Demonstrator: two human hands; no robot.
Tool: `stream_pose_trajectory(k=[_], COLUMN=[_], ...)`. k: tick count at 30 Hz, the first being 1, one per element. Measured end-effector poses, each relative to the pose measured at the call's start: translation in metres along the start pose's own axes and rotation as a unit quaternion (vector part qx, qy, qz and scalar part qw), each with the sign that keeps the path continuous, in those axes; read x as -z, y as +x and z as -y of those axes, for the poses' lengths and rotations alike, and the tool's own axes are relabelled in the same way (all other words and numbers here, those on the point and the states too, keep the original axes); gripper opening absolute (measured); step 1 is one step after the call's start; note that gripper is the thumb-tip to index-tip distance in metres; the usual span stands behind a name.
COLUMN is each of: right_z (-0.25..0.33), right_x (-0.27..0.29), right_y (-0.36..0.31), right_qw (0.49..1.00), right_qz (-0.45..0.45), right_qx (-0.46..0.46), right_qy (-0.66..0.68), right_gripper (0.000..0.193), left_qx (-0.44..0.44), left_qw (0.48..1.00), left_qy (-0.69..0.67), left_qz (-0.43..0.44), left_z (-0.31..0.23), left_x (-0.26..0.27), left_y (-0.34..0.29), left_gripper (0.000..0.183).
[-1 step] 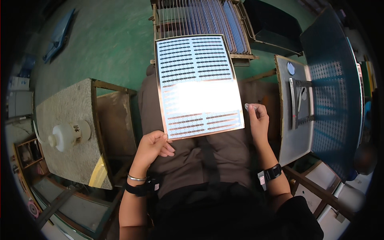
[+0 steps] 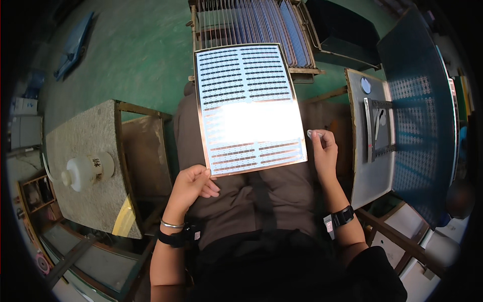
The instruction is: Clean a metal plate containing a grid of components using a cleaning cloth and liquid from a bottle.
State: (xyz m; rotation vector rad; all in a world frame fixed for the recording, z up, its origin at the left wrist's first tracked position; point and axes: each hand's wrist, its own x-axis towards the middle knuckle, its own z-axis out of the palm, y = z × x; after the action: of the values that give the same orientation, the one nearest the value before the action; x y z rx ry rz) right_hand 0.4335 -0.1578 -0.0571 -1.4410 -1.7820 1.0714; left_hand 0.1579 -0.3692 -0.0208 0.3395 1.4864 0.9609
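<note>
A circuit board panel (image 2: 247,90), pale blue with rows of dark marks and a copper-coloured border, is held over my lap. Bright glare hides a band across its lower middle. My left hand (image 2: 192,185) pinches the near left corner between thumb and fingers, the other fingers curled below. Beside the right edge, my right hand (image 2: 326,153) is closed in a pinch on a small whitish wad (image 2: 314,134), slightly apart from the panel. What the wad is made of cannot be told.
A rack (image 2: 221,35) of upright panels stands ahead, behind the held panel. To the left, a grey-topped table (image 2: 80,136) carries a white plastic bottle (image 2: 90,171). On the right, a light work surface (image 2: 359,171) bears metal bars, beside a raised blue patterned screen (image 2: 415,110).
</note>
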Motion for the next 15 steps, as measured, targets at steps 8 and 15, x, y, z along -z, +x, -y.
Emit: stream_pose_trajectory(k=[8,15], right_z=[-0.006,0.024], right_x=[-0.010,-0.024], right_y=[0.028,0.041], right_qw=[0.994,0.986], right_qz=[-0.029,0.020], right_qx=[-0.027,0.067], right_qy=[0.101,-0.153], right_gripper=[0.018,0.015], left_qx=[0.012,0.021], left_qw=[1.000,0.999], left_qy=[0.005,0.004], left_qz=[-0.016,-0.030], left_z=[-0.003,-0.002], left_x=[-0.004,-0.002], left_y=[-0.001,-0.003], left_gripper=[0.023,0.023])
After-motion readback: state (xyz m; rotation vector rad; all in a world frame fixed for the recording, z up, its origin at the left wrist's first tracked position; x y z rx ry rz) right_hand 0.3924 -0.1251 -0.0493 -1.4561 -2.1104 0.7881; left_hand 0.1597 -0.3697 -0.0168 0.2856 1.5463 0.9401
